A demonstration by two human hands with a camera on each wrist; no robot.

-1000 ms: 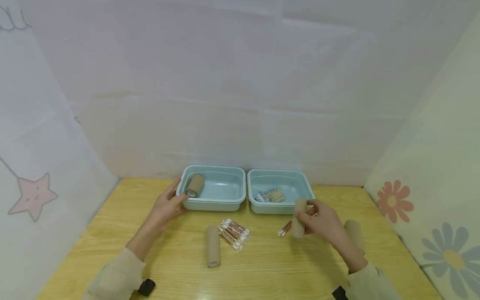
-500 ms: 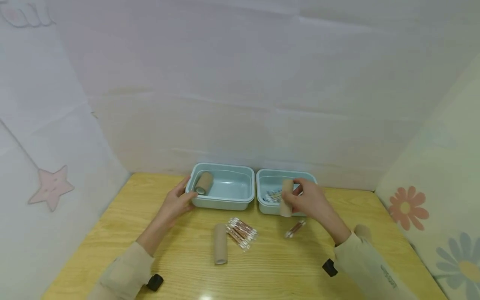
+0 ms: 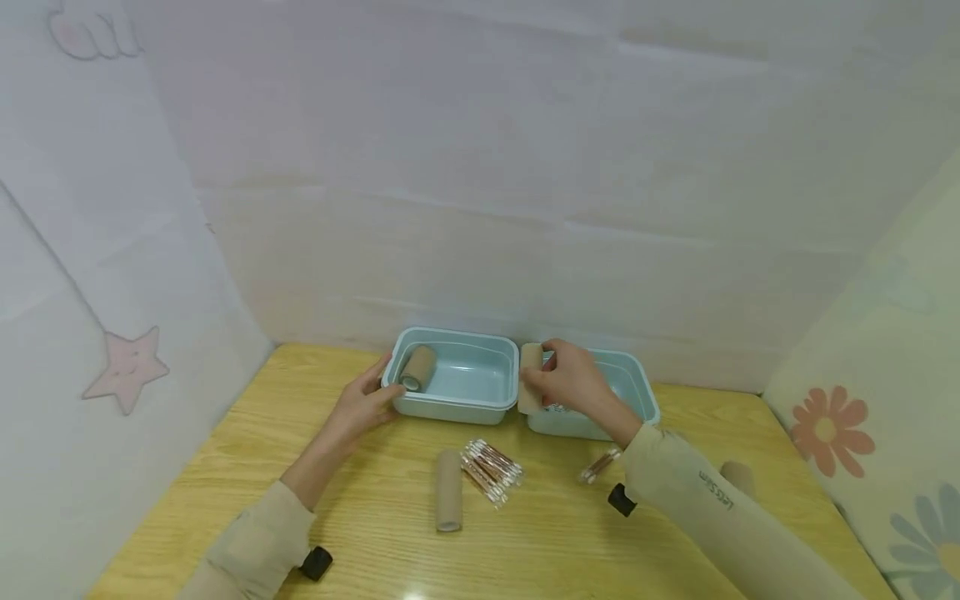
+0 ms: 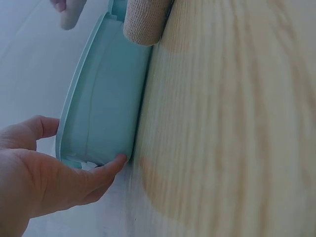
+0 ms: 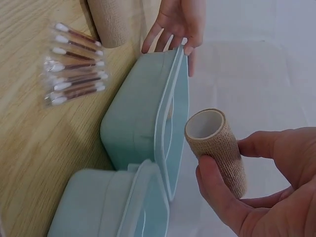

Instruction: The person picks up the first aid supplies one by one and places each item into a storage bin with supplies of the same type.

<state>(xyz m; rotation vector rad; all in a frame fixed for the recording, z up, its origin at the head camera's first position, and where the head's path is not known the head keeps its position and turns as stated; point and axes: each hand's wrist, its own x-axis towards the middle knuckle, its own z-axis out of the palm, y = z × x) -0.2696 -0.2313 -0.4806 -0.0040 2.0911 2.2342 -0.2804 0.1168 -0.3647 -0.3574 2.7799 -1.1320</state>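
My right hand (image 3: 573,382) pinches a tan bandage roll (image 3: 532,379) between thumb and fingers, above the place where two light-blue plastic bins meet. The right wrist view shows the held bandage roll (image 5: 217,153) tilted, its white hollow core facing the camera. My left hand (image 3: 363,408) grips the left end of the left bin (image 3: 450,408), thumb at the rim and fingers on the outer wall. Inside that bin lies another bandage roll (image 3: 417,367). The right bin (image 3: 573,427) sits under my right hand, which hides most of its contents.
On the wooden table (image 3: 360,517), a bandage roll (image 3: 448,492) lies in front of the left bin, beside packed cotton swabs (image 3: 491,471). Another swab packet (image 3: 600,465) lies before the right bin. My right sleeve partly covers a further roll (image 3: 738,477). A cloth-covered wall stands behind the bins.
My right hand has carried the bandage roll leftward and up from in front of the right bin to the gap between the bins. The left hand has stayed on its bin.
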